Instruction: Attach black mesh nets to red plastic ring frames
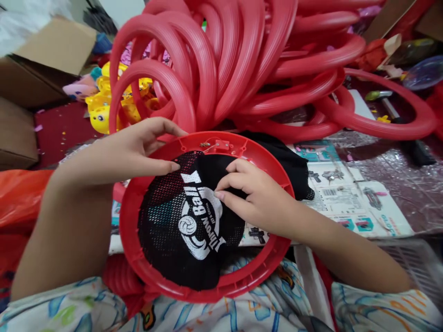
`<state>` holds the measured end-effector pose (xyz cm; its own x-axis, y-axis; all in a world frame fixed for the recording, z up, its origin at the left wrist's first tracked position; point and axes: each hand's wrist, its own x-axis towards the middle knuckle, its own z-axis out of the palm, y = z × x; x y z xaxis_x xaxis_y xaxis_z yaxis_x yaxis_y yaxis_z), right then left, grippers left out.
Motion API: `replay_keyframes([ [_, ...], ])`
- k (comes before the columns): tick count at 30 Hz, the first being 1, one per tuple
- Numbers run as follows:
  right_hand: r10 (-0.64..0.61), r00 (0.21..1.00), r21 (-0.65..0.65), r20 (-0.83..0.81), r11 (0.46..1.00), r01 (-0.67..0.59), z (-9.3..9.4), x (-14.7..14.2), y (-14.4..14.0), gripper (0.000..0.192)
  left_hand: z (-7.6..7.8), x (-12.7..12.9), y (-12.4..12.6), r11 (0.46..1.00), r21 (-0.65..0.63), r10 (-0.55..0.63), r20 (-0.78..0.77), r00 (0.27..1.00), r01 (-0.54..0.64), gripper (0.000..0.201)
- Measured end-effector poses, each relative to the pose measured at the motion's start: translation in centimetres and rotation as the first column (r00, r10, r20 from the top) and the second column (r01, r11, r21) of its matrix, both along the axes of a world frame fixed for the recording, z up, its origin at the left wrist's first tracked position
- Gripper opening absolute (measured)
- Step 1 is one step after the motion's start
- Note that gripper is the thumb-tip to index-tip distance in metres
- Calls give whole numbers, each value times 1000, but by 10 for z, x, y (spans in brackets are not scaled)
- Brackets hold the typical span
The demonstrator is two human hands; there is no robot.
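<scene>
Resting between both hands, red ring [138, 258], black mesh [166, 226] under fingertips [218, 195]

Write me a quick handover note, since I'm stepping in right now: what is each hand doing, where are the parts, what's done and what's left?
Left hand: fingers on the red ring's top-left rim, steadying it.
Right hand: pinching the black mesh net near its printed logo.
Ring rests on the lap; pile of red rings behind.
Done: net lies inside the ring.
Left: net looks loose along the right and lower edge, probably unattached there.
</scene>
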<state>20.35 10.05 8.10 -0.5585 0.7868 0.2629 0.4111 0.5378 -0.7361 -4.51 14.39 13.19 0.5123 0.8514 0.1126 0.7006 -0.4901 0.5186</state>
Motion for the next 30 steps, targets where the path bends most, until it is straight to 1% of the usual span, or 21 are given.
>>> replay_keyframes([
  [2,-22,999,42,-41,999,23,-2,0,1,10,-2,3,6,994,-109,-11,68,998,18,37],
  [3,-35,998,55,-44,998,37,-3,0,1,10,-3,6,8,986,-165,0,73,997,12,41],
  [4,-56,998,60,-30,997,57,-3,1,0,12,-3,8,9,984,-177,9,60,998,2,43],
  [8,-137,982,42,133,990,133,-2,1,-5,20,-3,19,16,990,-111,79,-82,993,-88,35],
  [11,-109,977,90,184,992,94,-1,1,-8,27,-6,25,21,989,-107,86,-111,990,-98,32],
  [13,-96,973,144,210,987,66,1,2,-9,30,-9,27,23,995,-90,38,-37,999,-41,34],
  [16,-93,967,230,236,972,37,1,3,-8,30,-13,31,21,994,-34,-98,105,990,103,36],
  [18,-79,973,287,217,958,14,0,4,-7,27,-13,36,19,986,7,-165,112,980,166,29],
  [19,-77,975,311,207,950,9,-1,3,-7,25,-14,38,19,984,23,-177,93,980,175,23],
  [21,-92,978,363,188,932,18,-2,3,-8,21,-15,40,18,984,30,-175,63,982,174,18],
  [23,-123,978,427,167,903,41,-2,3,-9,20,-16,41,20,986,9,-165,67,984,165,21],
  [28,-228,967,580,112,805,123,1,4,-9,11,-19,40,23,987,33,-160,133,978,157,21],
  [30,-258,957,636,131,763,119,2,6,-6,9,-18,40,22,989,37,-146,154,977,142,17],
])
